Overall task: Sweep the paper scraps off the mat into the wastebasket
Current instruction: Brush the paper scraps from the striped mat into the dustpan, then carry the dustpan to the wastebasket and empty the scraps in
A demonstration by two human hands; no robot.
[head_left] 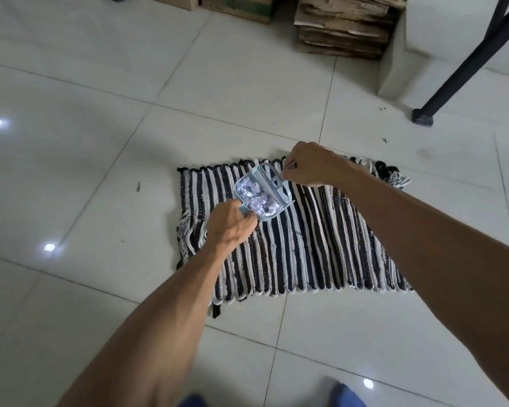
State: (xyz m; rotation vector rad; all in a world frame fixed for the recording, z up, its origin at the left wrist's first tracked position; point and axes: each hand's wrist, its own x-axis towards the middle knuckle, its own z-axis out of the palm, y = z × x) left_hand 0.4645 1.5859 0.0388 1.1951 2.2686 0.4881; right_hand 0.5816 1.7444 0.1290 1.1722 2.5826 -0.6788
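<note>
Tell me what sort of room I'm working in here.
Probably a storeroom or a plain workroom, not a furnished living space. The floor is glossy white tile, flattened cardboard is stacked by the far wall next to boxes, and a black metal furniture leg stands at right. No wastebasket is in view.

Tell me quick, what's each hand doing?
Left hand: closed on the light blue plastic dustpan full of paper scraps.
Right hand: closed on the small blue brush.

- I have a single view, from the head-worn wide-angle camera.
- It faces forward and down, over both forearms, at the floor [71, 171].
- No second view overlaps it.
</note>
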